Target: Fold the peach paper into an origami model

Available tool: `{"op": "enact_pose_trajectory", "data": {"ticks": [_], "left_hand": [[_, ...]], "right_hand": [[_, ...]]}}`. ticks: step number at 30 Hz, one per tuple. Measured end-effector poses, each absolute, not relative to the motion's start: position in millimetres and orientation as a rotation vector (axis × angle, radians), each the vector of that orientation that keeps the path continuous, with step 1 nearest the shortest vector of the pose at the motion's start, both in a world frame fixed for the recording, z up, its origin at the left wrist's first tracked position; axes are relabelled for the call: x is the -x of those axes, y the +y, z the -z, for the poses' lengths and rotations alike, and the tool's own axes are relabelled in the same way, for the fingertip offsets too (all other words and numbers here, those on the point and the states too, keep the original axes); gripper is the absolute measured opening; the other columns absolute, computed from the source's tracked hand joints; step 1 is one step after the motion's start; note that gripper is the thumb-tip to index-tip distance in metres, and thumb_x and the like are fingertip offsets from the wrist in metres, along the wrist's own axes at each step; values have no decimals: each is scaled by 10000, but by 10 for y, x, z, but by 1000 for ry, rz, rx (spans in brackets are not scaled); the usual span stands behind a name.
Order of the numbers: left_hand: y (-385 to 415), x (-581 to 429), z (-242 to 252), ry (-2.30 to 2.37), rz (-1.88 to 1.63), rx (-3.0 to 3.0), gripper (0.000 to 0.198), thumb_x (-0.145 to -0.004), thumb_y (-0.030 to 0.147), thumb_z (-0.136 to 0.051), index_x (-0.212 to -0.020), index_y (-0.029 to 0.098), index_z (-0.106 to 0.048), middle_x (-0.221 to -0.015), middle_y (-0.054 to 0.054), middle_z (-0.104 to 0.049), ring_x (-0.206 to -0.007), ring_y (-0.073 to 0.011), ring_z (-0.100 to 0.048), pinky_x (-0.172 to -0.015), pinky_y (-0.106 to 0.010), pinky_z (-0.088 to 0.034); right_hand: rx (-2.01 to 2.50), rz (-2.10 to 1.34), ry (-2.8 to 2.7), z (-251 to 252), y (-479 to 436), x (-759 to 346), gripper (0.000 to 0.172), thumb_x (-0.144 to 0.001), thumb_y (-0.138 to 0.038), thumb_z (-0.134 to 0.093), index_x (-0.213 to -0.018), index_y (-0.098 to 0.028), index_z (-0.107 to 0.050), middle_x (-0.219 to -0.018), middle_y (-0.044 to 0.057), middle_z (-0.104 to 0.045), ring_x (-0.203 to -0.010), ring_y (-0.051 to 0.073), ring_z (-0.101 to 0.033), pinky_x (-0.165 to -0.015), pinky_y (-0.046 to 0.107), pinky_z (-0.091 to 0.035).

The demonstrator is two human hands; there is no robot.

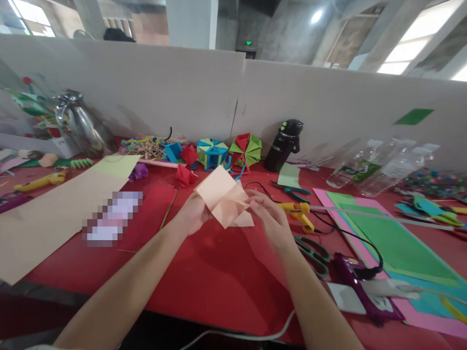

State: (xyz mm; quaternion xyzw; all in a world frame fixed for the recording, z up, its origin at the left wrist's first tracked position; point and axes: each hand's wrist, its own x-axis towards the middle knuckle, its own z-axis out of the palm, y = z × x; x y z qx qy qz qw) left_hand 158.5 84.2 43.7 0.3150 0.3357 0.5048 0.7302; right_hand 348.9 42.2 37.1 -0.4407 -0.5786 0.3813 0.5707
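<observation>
Between my hands, above the red table, is a pale peach sheet of paper [219,187] with fold creases and a partly folded lower right corner. My left hand [195,212] is closed on its left edge, the fingertips tucked behind it. With thumb and fingers, my right hand [268,216] pinches the right corner. A paler piece of paper [243,218] shows behind and below the sheet. Beyond it stand a small red folded paper shape [185,175], a blue and cream paper model [212,154] and a red and green one [246,151].
To the right lie a yellow glue gun [301,214], green-handled scissors [314,253], a purple power strip [368,287] and coloured paper [394,238]. A black bottle [283,146] and plastic bottles [383,167] stand at the back. Long cream paper [62,209] and a steel jug [82,124] are left.
</observation>
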Motion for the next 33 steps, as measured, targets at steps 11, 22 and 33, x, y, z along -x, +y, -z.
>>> {"op": "enact_pose_trajectory", "data": {"ticks": [11, 22, 33], "left_hand": [[956, -1387, -474, 881, -1095, -822, 240, -776, 186, -539, -980, 155, -661, -989, -96, -733, -828, -200, -699, -728, -321, -563], [942, -1143, -525, 871, -841, -1822, 288, -841, 388, -569, -1005, 183, -689, -1061, -74, -703, -997, -211, -639, -875, -315, -474], [962, -1323, -346, 883, -611, -1919, 226, -822, 349, -581, -903, 142, -615, -859, -55, -660, -796, -174, -625, -658, -250, -443]], "right_hand": [[1227, -998, -1208, -391, 415, -3524, 540, -680, -345, -781, -1137, -245, -512, -1126, 82, -669, -886, 195, -676, -764, 338, -543], [1287, -1221, -1783, -487, 306, -3589, 565, -786, -259, -659, -1325, -229, -493, -1154, 110, -683, -956, 202, -683, -791, 334, -544], [1358, -862, -1737, -563, 537, -3668, 337, -755, -457, -698, -937, -175, -669, -816, 40, -681, -743, 198, -630, -630, 297, -495]]}}
